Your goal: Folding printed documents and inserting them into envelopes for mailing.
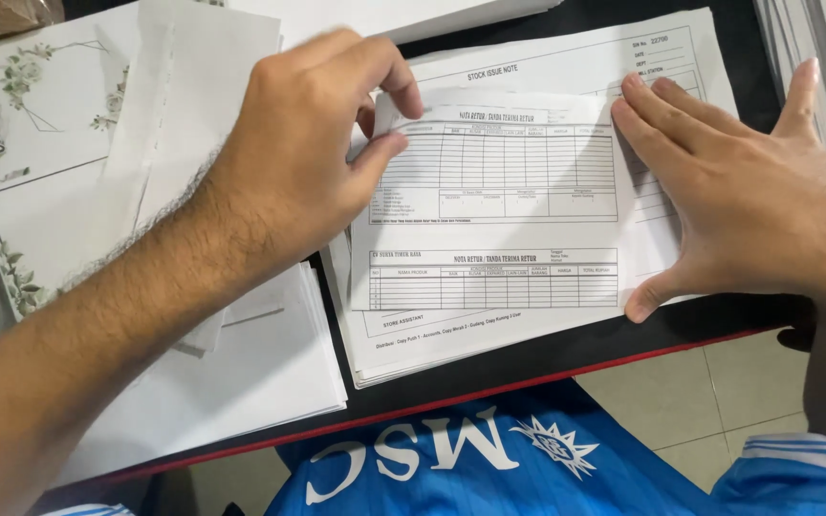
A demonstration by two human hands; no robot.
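- Counting from the head camera: two hands, one loose top sheet, one stack of printed forms beneath it, one second stack of plain white paper to the left, and one floral-bordered card at far left.
- The left hand [289,158] pinches the upper left corner of the top sheet [494,205] between thumb and forefinger, the corner curling up off the pile.
- The right hand [738,196] lies flat with fingers spread, pressing on the right edge of that sheet and the stack of forms [432,349] under it; it grips nothing.
- The top sheet sits at the middle of the black desk [566,349], slightly askew on the forms.
- How many sheets are in either stack cannot be told; only the layered edges show.
- The left forearm covers much of the white paper stack [260,373] and part of the floral card [21,124], which is also cut off by the frame edge.
- More pale paper edges at the top and right margins are cut off and hard to make out.
- A red strip edges the desk front; below it show a blue shirt [489,468] and tiled floor [681,392].
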